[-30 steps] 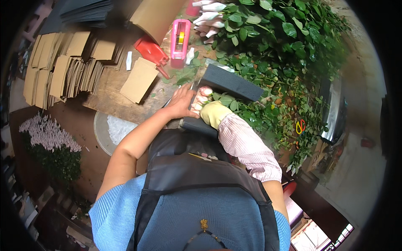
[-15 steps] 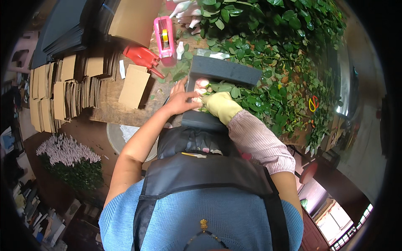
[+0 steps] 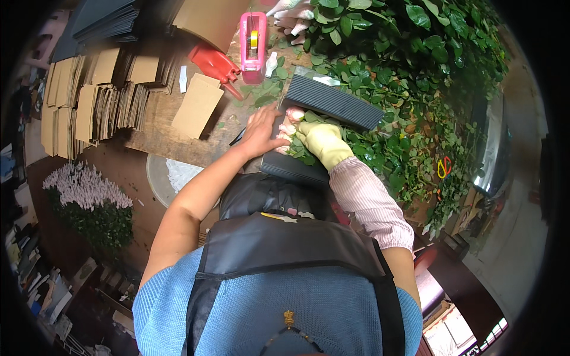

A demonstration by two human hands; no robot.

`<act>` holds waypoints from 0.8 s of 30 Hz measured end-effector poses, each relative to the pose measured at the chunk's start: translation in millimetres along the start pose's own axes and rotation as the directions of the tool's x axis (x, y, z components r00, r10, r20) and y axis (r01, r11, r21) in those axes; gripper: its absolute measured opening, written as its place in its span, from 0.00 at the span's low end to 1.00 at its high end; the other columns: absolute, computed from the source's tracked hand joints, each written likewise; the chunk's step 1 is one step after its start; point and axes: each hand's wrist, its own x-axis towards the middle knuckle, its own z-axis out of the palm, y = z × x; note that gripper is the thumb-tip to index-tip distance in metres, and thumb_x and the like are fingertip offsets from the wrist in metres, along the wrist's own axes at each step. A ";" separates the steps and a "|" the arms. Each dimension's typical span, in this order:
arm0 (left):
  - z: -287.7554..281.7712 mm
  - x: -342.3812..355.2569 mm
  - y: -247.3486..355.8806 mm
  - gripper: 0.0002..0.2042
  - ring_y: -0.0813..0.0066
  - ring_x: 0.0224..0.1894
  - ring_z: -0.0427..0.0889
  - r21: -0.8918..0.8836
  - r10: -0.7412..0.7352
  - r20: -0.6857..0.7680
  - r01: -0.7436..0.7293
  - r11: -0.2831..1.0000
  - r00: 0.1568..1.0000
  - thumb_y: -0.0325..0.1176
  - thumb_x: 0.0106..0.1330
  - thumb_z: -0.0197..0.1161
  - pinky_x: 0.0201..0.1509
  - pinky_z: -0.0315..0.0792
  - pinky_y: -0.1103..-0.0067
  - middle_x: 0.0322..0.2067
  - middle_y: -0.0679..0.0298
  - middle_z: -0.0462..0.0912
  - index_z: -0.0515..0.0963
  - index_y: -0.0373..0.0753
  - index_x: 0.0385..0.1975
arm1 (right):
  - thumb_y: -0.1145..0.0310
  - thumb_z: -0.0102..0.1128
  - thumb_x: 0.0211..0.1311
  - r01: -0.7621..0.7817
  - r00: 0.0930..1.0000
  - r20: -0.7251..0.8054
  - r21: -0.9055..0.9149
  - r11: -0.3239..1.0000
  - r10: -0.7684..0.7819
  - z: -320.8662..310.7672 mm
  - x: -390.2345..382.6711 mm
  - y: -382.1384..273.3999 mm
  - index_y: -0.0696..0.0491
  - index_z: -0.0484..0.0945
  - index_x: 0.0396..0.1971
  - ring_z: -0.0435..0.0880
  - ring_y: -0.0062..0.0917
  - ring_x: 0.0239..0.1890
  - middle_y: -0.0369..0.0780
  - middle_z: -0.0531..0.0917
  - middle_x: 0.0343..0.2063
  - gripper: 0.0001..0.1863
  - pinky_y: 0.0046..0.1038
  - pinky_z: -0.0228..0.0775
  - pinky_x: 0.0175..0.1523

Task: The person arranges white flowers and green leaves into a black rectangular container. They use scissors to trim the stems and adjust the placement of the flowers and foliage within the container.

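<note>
Pink roses point(image 3: 294, 114) lie with their heads in a row between two dark ribbed blocks, the far one point(image 3: 332, 98) and the near one point(image 3: 285, 166). My left hand point(image 3: 260, 132), bare, has its fingers extended along the left end beside the flower heads, thumb toward the lower blooms. My right hand point(image 3: 323, 142), in a yellow glove with a striped sleeve, is closed on the roses just below their heads among the leaves; its fingertips are partly hidden.
Cardboard stacks point(image 3: 95, 113), loose cardboard pieces point(image 3: 193, 107), a red glove point(image 3: 211, 62) and a pink tape dispenser point(image 3: 253, 59) lie on the wooden table point(image 3: 154, 130). Leafy stems point(image 3: 427, 53) cover the right side, with scissors point(image 3: 444, 168). Netted flowers point(image 3: 86, 184) stand lower left.
The whole view has shifted a little. My right hand has moved slightly right along the roses, showing more leaves below the heads; my left hand stays by the blooms.
</note>
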 end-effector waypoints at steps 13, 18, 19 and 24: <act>9.4 13.2 11.8 0.15 0.46 0.73 0.59 0.009 -0.124 -0.092 0.126 0.992 0.988 0.50 0.53 0.77 0.75 0.50 0.57 0.69 0.49 0.68 0.91 0.53 0.37 | 0.52 0.52 0.74 0.086 0.996 0.088 -0.867 0.491 -0.019 -11.9 -63.3 -95.9 0.42 0.77 0.63 0.85 0.43 0.53 0.45 0.87 0.50 0.22 0.40 0.74 0.61; 9.8 10.0 7.6 0.19 0.47 0.71 0.62 0.000 -0.041 -0.143 0.041 0.999 0.989 0.48 0.53 0.77 0.72 0.55 0.57 0.68 0.50 0.70 0.86 0.48 0.43 | 0.50 0.55 0.74 0.082 0.989 0.011 -0.876 0.475 -0.150 -19.5 -49.5 -85.6 0.42 0.80 0.60 0.86 0.43 0.51 0.47 0.88 0.47 0.21 0.39 0.75 0.59; 10.5 9.5 5.9 0.21 0.47 0.71 0.63 -0.012 -0.039 -0.156 0.038 0.999 0.987 0.48 0.53 0.78 0.71 0.55 0.57 0.67 0.49 0.70 0.83 0.47 0.45 | 0.50 0.56 0.74 0.140 0.976 0.045 -0.878 0.457 -0.211 -17.7 -42.7 -79.4 0.42 0.81 0.59 0.86 0.42 0.50 0.47 0.88 0.46 0.20 0.39 0.75 0.59; 10.0 10.0 5.2 0.34 0.49 0.70 0.64 -0.098 -0.161 -0.119 0.149 0.984 0.980 0.49 0.52 0.78 0.72 0.56 0.61 0.66 0.53 0.71 0.75 0.45 0.58 | 0.53 0.58 0.73 0.338 0.878 0.087 -0.809 0.481 -0.470 -19.6 -31.5 -45.2 0.42 0.84 0.50 0.87 0.42 0.45 0.46 0.89 0.39 0.15 0.41 0.77 0.53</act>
